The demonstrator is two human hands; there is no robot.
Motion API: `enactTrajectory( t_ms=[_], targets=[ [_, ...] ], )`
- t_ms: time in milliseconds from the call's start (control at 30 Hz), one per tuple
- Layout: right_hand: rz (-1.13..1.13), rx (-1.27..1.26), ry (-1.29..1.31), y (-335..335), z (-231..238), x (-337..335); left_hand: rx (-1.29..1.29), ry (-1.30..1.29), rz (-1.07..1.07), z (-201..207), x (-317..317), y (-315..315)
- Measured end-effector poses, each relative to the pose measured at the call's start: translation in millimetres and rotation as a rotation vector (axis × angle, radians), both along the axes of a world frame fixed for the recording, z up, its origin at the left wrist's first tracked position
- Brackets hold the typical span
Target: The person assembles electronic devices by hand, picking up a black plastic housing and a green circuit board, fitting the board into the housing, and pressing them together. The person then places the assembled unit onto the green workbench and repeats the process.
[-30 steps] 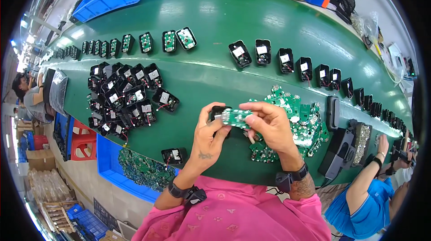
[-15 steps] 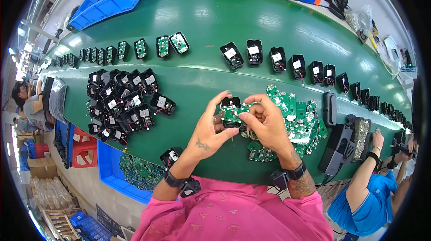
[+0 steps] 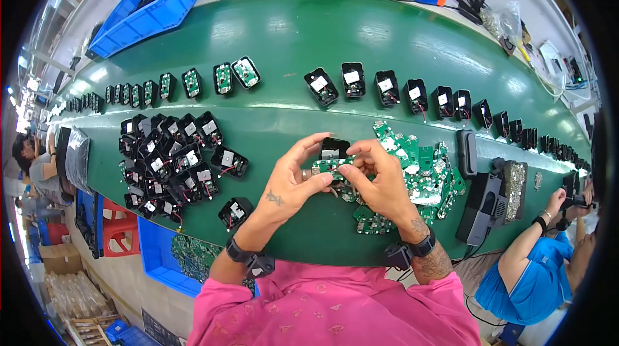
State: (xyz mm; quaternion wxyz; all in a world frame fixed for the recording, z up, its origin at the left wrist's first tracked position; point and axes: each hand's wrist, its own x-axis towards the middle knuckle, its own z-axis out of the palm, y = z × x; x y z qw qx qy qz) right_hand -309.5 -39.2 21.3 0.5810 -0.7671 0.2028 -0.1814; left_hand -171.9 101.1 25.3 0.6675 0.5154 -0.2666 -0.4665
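Holding green board (image 3: 327, 167) at black case (image 3: 336, 147)

Wearer's hands (image 3: 289, 183): two — wristbands (image 3: 240, 253): two — between hands, one circuit board (image 3: 331, 167), one black case (image 3: 335, 145).

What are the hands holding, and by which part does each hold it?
The left hand holds a black case and green circuit board along their left side; the right hand holds the board's right end.

The left forearm (image 3: 227, 269) and right forearm (image 3: 433, 268) slant inward, the hands near each other. The left hand (image 3: 290, 182) is half curled, thumb reaching inward; the right hand (image 3: 380, 182) bends its fingers above its outstretched thumb.
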Motion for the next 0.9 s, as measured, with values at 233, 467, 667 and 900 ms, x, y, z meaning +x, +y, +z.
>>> enactTrajectory(
  t_ms=[233, 467, 667, 900],
  targets=[
    [0.019, -0.25, -0.123, -2, 3, -1, 0.077, 0.104, 0.124, -1, -22, 4],
    [0.083, -0.174, -0.134, 1, 0, -3, 0.063, 0.196, 0.19, 0, -43, 1],
    [0.082, -0.339, -0.188, 3, 4, -5, -0.008, 0.268, 0.25, 4, -53, -2],
    [-0.133, -0.683, -0.216, 16, 9, -7, 0.024, -0.265, 0.49, 5, -62, 2]
  ],
)
